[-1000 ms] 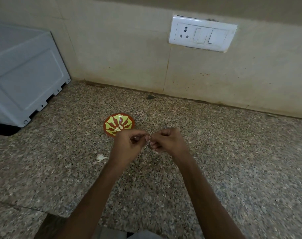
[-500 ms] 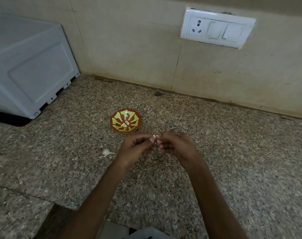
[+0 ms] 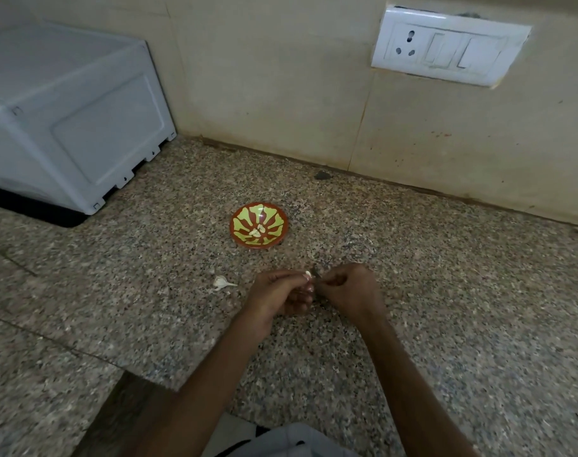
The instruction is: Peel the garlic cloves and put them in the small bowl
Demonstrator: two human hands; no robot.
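Noted left hand and right hand close together over the middle of the tabletop, nearer its front edge than its back edge.

Found left fingers curled, pinching a garlic clove at the tips; only a small pale end of the clove showing. Found right fingers curled too, tips brought up against the same clove from the other side, gripping it. Cannot tell whether pinching skin or flesh: too small and blurred.

Logged small bowl, red with a yellow-green pattern, standing on the tabletop beyond the hands, toward the back edge, apart from both hands. Counted a few pale peeled cloves lying in its bottom.

Spotted a loose garlic piece with a thin tail on the tabletop just left of the left hand, between bowl and front edge, touching neither.

Recorded a white appliance at the back left corner, a switch plate on the wall behind the back edge, and a dark chip by the foot of that wall.
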